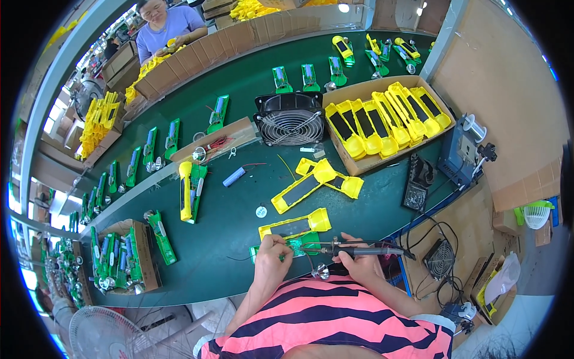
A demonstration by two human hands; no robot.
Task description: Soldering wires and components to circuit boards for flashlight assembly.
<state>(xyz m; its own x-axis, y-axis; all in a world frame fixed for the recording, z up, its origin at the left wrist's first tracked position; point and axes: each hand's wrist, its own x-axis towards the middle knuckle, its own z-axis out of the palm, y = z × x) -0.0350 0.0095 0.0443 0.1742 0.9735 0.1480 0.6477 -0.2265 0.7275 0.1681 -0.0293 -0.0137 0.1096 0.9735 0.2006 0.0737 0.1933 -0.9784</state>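
Note:
Just in front of me, a green circuit board (310, 240) lies against a yellow flashlight housing (308, 222) with a dark inner strip. My left hand (273, 258) is closed in a pinch at the board's left part; what is between the fingertips is too small to name. My right hand (360, 261) grips a soldering iron (372, 251) by its black handle, its metal tip pointing left over the board. A shiny round lamp reflector (321, 271) hangs by the board's near edge. Beyond, two more yellow housings (298, 191) lie crossed.
A carton (391, 157) of yellow housings stands far right, beside a black fan (290, 122) and a blue soldering station (460, 152). At left, a box (148, 263) holds several green boards. A blue battery cell (234, 176) lies mid-table. Across the belt sits a person (170, 33).

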